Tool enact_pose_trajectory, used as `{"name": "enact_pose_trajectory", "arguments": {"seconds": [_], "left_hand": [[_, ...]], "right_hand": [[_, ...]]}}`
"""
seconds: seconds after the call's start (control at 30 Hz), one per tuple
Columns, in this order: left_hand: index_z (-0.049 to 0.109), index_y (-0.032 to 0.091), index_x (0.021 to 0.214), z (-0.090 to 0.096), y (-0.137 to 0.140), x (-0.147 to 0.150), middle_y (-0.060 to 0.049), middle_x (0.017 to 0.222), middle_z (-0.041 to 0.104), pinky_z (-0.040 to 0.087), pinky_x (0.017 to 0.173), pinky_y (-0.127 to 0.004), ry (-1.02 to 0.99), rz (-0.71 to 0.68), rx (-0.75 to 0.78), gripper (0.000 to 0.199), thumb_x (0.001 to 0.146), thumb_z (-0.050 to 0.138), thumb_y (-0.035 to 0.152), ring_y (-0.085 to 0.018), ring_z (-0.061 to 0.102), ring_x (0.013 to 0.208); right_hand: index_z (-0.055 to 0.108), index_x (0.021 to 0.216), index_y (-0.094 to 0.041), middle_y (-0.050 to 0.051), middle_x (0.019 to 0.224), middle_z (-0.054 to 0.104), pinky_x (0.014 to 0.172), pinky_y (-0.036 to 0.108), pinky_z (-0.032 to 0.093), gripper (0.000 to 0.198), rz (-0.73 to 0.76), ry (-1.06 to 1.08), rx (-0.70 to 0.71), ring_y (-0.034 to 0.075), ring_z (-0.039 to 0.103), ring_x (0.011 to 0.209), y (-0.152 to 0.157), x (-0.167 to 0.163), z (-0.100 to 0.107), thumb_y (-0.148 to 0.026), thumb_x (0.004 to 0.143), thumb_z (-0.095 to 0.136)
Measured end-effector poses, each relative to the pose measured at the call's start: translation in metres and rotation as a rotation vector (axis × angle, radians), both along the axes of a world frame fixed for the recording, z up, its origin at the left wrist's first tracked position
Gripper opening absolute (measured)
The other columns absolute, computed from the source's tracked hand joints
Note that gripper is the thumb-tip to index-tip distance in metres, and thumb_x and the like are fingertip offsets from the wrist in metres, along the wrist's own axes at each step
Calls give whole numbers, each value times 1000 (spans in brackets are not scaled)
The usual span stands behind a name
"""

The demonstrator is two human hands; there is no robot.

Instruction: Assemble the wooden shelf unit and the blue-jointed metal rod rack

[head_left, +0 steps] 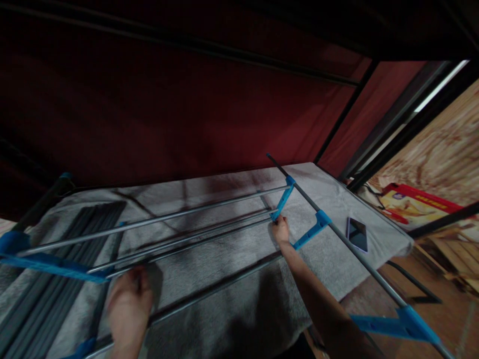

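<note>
A rack frame of grey metal tubes and blue plastic brackets lies on a cloth-covered table. My right hand [281, 230] is closed round the right end of the front thin metal tube [224, 231], against the lower tip of a blue bracket [283, 200]. Slightly blurred, my left hand [130, 299] has its fingers curled at the left end of that same tube, just beside the left blue bracket [56, 267]. Its fingertips are partly hidden. Another blue bracket [312, 232] juts from the long side pole [352, 249], behind my right forearm.
Several loose grey tubes [63, 279] lie side by side on the left of the grey cloth [232, 309]. A phone [357, 234] rests near the right edge. Beyond it are a red and yellow box [415, 204] and a wooden pallet [454, 257]. Dark red sheeting [187, 114] hangs behind the table.
</note>
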State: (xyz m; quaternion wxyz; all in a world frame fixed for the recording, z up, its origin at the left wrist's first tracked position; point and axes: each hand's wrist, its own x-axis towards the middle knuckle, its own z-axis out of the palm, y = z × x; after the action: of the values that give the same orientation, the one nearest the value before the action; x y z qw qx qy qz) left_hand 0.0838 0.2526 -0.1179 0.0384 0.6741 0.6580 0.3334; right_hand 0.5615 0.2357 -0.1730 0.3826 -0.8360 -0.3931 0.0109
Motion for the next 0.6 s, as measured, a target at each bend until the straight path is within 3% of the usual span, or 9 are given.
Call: {"name": "enact_pose_trajectory", "arguments": {"seconds": [0.07, 0.13, 0.23, 0.37, 0.6], "left_hand": [[66, 18, 110, -1, 0, 24, -13, 110, 67, 49, 94, -43, 139, -319, 5, 36, 91, 41, 36, -30, 63, 104], [64, 20, 122, -2, 8, 46, -13, 121, 66, 46, 99, -44, 268, -492, -11, 39, 93, 42, 32, -29, 62, 109], [62, 18, 130, -5, 30, 68, -15, 131, 63, 44, 102, -48, 391, -510, -55, 43, 92, 43, 24, -31, 58, 118], [69, 17, 119, -11, 57, 74, -12, 117, 71, 47, 99, -42, 319, -573, -173, 38, 92, 44, 28, -28, 64, 109], [73, 17, 113, -17, 64, 71, -10, 109, 75, 51, 95, -39, 222, -520, -202, 41, 92, 44, 36, -28, 69, 102]], "right_hand": [[63, 96, -15, 7, 89, 59, 81, 32, 45, 29, -1, 8, -1, 21, 55, 84, 0, 0, 0, -16, 74, 45], [63, 97, -14, 7, 89, 59, 81, 31, 45, 29, 4, 17, -1, 21, 55, 84, -1, 1, 0, -16, 75, 45], [63, 96, -15, 5, 87, 58, 80, 28, 45, 28, 21, 30, 6, 19, 54, 82, -2, 1, 1, -15, 75, 44], [64, 94, -17, 3, 84, 58, 81, 27, 45, 29, 31, 46, 22, 19, 53, 82, -2, 2, 2, -13, 74, 43], [65, 88, -17, 5, 83, 59, 84, 29, 46, 25, 57, 66, 28, 21, 54, 83, -1, 3, 5, -17, 74, 44]]}}
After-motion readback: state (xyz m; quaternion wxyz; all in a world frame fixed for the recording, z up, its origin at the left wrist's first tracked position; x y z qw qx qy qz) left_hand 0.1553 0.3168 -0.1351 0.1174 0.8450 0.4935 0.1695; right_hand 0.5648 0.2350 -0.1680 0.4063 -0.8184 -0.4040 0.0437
